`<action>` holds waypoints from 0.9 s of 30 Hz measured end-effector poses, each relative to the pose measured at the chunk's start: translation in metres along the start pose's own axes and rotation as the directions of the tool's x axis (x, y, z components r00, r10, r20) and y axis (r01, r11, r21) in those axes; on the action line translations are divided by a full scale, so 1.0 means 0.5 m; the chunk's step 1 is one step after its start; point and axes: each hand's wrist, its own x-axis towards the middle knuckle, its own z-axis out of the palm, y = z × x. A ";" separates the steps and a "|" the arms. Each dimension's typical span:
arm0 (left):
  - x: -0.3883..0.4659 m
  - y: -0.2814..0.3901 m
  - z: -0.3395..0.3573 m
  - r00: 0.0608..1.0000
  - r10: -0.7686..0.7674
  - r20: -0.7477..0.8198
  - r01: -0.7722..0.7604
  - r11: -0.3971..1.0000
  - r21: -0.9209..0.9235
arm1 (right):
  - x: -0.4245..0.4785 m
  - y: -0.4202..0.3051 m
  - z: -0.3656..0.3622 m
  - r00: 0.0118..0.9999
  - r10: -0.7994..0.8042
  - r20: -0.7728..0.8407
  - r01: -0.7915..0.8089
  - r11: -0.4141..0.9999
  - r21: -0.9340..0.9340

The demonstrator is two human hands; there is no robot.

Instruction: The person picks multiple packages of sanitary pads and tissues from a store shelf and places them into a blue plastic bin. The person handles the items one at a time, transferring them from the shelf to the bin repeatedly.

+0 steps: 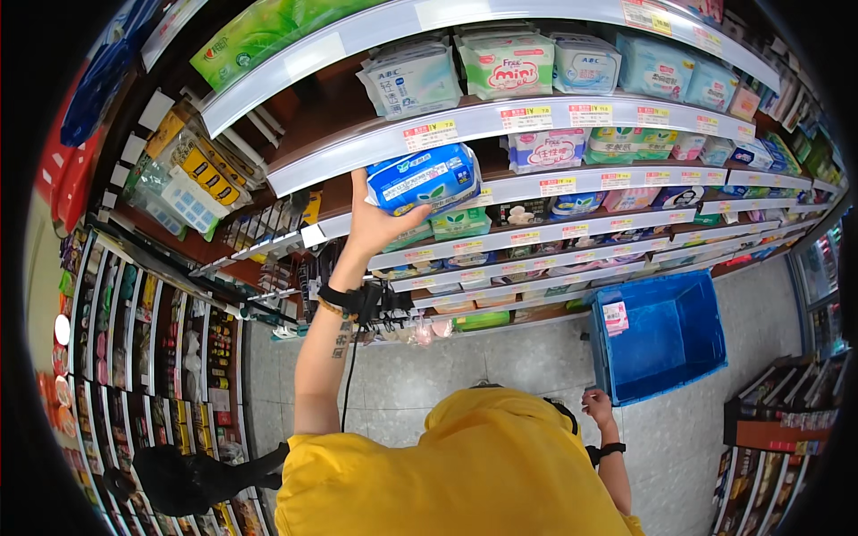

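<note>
My left hand grips a blue plastic-wrapped pack of sanitary pads at its left end, thumb in front. The pack is tilted at the front of a shelf, just under the white price rail of the shelf above. Green packs of pads show just below it. My right hand hangs low on the right with its fingers curled, close to the near left corner of a blue plastic crate. Whether it holds anything is unclear.
Packs of pads fill the shelves ahead. Bagged goods hang at the left. A dark figure, apparently a person, is at the lower left beside stocked racks. A low display rack stands at the right on grey floor tiles.
</note>
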 end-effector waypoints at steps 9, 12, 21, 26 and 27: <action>-0.017 0.003 0.037 0.988 0.060 -0.144 -0.054 0.998 0.044 | 0.012 -0.026 0.001 0.996 -0.075 0.053 0.079 0.994 -0.071; -0.031 -0.038 0.023 0.974 0.165 -0.156 -0.114 0.949 0.295 | 0.010 -0.034 0.002 0.996 -0.079 0.051 0.082 0.994 -0.076; -0.041 -0.006 0.029 0.930 0.356 -0.091 -0.277 0.842 0.463 | 0.010 -0.060 0.012 0.993 -0.087 0.077 0.095 0.990 -0.100; -0.041 -0.003 0.024 0.954 0.290 -0.070 -0.249 0.903 0.349 | 0.030 -0.086 0.015 0.975 -0.182 0.126 0.197 0.973 -0.123; -0.042 0.002 0.018 0.947 0.319 -0.036 -0.279 0.874 0.398 | 0.034 -0.104 0.020 0.969 -0.196 0.148 0.215 0.969 -0.124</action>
